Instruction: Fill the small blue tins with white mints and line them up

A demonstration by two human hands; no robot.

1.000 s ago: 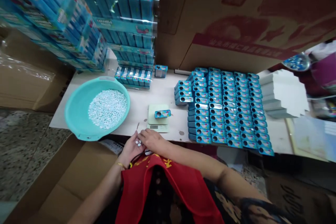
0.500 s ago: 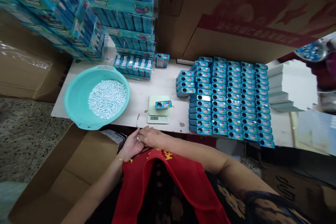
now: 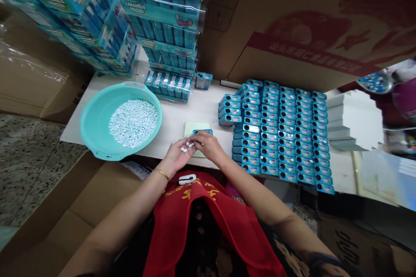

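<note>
My left hand (image 3: 177, 156) is palm up, cupped around several small white candies (image 3: 184, 149). Over that palm, my right hand (image 3: 209, 145) bends down with its fingertips pressed together among the candies; what they pinch is hidden. Just behind my hands lies a blue candy tin (image 3: 202, 131), largely covered by my right hand. It rests on a pale green kitchen scale (image 3: 191, 127), whose display is hidden. To the left stands a turquoise basin (image 3: 94, 125) with a heap of the same white candies.
Blue tins (image 3: 269, 134) stand in rows on the right of the white table (image 3: 175, 114). Packed display boxes (image 3: 165, 13) rise at the back left, near a single tin (image 3: 203, 81). A large carton (image 3: 292, 30) forms the back; an open carton (image 3: 84, 212) sits below left.
Both hands have risen from the table's front edge to over the scale, and the candies in my left palm are now exposed. My right hand now covers part of the tin.
</note>
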